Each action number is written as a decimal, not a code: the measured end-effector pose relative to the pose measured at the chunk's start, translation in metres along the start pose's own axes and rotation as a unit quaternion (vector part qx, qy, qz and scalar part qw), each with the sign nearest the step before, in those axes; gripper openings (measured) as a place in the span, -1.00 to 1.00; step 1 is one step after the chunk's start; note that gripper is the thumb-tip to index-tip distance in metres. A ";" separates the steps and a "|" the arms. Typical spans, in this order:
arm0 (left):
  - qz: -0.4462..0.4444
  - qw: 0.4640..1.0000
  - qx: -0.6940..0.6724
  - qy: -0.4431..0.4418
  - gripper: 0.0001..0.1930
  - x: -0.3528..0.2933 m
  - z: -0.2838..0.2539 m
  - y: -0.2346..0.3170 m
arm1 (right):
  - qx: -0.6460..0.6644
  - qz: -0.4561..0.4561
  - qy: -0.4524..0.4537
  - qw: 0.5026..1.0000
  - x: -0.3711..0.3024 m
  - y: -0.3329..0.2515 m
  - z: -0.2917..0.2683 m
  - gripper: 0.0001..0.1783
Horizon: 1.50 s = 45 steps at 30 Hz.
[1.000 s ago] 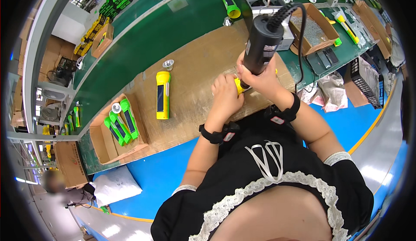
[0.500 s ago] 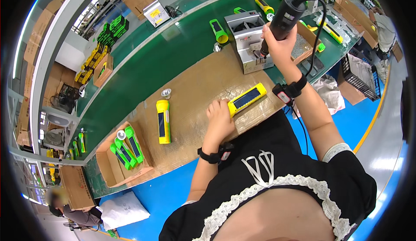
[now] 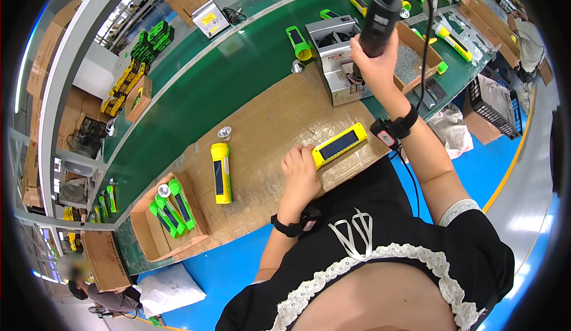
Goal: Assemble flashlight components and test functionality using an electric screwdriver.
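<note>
My right hand [image 3: 380,62] grips a black corded electric screwdriver [image 3: 381,24], bit pointing down into the front of a grey screw feeder [image 3: 339,97]. My left hand [image 3: 301,173] is closed around one end of a yellow flashlight [image 3: 340,145], which lies on the cardboard sheet [image 3: 267,146] with its dark solar panel facing up. Left of that hand, a second yellow flashlight [image 3: 221,173] lies on the cardboard, a shiny reflector [image 3: 224,133] just beyond its head. The bit's tip is hard to make out against the feeder.
At the left stands an open carton [image 3: 156,239] with several green flashlights. A green flashlight body [image 3: 298,43] and another reflector [image 3: 298,66] sit left of the feeder. Right of it is a box of small screws [image 3: 408,63]. The screwdriver's cable [image 3: 427,45] loops beside my right forearm.
My right hand has moved slightly left and down with the screwdriver, its bit now farther into the feeder's front. My left hand stays on the yellow flashlight. The view has shifted slightly.
</note>
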<state>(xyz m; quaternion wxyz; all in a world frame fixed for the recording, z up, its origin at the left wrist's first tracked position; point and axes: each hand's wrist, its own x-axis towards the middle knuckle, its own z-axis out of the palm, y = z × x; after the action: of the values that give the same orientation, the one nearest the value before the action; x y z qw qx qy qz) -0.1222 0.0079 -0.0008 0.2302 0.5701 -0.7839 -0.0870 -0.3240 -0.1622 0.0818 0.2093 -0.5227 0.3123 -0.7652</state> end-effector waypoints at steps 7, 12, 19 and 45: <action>-0.016 1.000 0.006 0.022 -0.46 -0.001 0.000 0.002 | -0.100 -0.004 -0.045 0.994 0.019 -0.007 0.012 -0.55; -0.027 0.998 0.009 0.057 -0.48 -0.004 0.009 0.005 | 0.105 0.186 -0.121 0.970 -0.018 -0.037 0.009 -0.59; -0.019 0.995 0.004 0.101 -0.48 -0.008 0.013 0.007 | 0.209 0.135 -0.185 0.951 -0.094 -0.075 0.023 -0.60; -0.066 0.993 -0.050 0.080 -0.48 0.006 0.011 -0.006 | 0.152 0.164 -0.196 0.955 -0.119 -0.054 0.058 -0.36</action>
<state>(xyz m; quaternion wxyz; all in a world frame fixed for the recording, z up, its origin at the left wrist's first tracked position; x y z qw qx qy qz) -0.1243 -0.0014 -0.0114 0.3138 0.6133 -0.7186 -0.0949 -0.2262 -0.0620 0.0549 0.4661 -0.5658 0.2264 -0.6413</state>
